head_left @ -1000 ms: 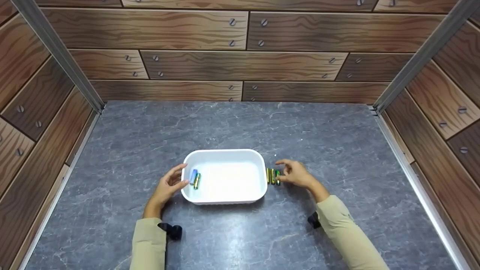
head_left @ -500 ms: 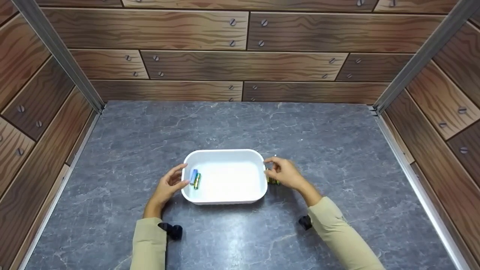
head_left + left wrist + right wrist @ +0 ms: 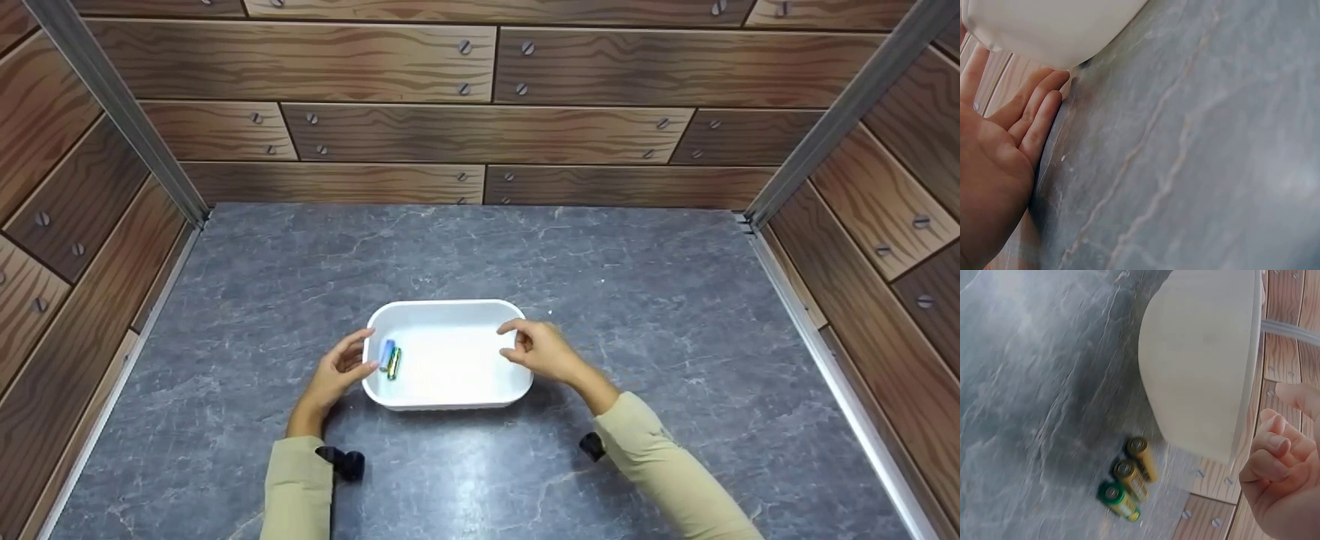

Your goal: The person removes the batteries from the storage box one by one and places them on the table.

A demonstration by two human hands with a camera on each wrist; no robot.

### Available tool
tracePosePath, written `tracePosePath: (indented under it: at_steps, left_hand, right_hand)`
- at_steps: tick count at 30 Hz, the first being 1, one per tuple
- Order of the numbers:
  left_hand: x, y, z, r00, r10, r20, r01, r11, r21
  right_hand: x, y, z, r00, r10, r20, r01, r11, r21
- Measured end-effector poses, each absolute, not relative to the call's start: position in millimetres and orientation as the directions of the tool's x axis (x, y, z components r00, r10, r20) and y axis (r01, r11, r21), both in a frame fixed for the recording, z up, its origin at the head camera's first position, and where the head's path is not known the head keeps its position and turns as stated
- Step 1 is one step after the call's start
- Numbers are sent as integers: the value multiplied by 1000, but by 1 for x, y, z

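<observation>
A white plastic tub [image 3: 450,405] stands on the grey marbled table. Inside it, at the left end, lie a blue battery [image 3: 387,355] and a green-and-gold battery [image 3: 394,364] side by side. My left hand [image 3: 337,367] rests against the tub's left end, thumb and index fingertips at the rim and the other fingers extended outside. Over the right rim reaches my right hand [image 3: 544,352], thumb and index apart with nothing between them. Below it, beside the tub, two gold batteries [image 3: 1141,458] and a green-and-gold battery [image 3: 1120,499] stand out in the right wrist view; the hand hides them from the head view.
Wood-plank-patterned walls [image 3: 480,135] close in the table [image 3: 300,255] at the back and both sides, with metal posts [image 3: 112,105] at the corners. A black wrist mount [image 3: 349,463] sits on the left sleeve, another mount [image 3: 592,446] on the right.
My right hand has moved left from the batteries beside the tub to above its right rim, fingers empty. The left hand, the tub and the batteries inside keep their places.
</observation>
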State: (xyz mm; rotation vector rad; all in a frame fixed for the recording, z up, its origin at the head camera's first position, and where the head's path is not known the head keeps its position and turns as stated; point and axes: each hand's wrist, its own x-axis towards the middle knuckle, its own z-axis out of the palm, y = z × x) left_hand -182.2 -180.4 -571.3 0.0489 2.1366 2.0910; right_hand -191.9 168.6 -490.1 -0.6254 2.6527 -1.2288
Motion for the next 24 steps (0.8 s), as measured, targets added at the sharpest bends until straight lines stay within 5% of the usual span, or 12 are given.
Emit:
tracePosePath:
  at_steps: [24]
  left_hand:
    - [-182, -179, -572, -991, 118, -60, -58, 15, 998]
  right_hand:
    - [-192, 96, -506, -844, -536, 13, -428, 657, -620]
